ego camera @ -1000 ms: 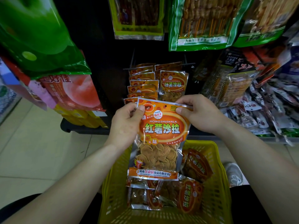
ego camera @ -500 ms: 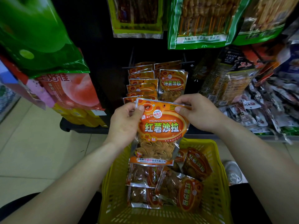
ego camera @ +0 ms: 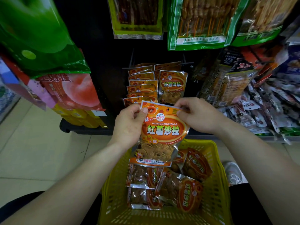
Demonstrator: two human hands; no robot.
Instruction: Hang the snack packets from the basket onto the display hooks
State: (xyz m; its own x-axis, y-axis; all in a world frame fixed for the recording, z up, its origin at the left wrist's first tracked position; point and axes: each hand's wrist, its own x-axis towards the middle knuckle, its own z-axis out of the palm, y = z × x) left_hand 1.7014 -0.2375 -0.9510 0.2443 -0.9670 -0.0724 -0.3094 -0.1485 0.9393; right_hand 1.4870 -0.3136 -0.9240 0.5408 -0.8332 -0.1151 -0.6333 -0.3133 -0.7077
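I hold one orange snack packet [ego camera: 163,132] upright above the yellow basket [ego camera: 217,184]. My left hand [ego camera: 128,125] pinches its top left corner and my right hand [ego camera: 196,116] pinches its top right corner. The hang hole in its top edge shows between my hands. Just behind it, a row of the same packets [ego camera: 142,85] hangs on the left display hook, and one more packet [ego camera: 172,86] fronts the right hook. Several more packets [ego camera: 188,192] lie in the basket below.
Green skewer-snack bags [ego camera: 199,21] hang above the hooks. A big green bag [ego camera: 32,33] and a peach-printed pack [ego camera: 71,91] crowd the left. Small wrapped snacks [ego camera: 263,111] fill a shelf at the right. Tiled floor [ego camera: 32,151] lies to the left.
Both hands have lifted the packet a little higher out of the basket and closer to the hanging row; the grip on its top corners is the same.
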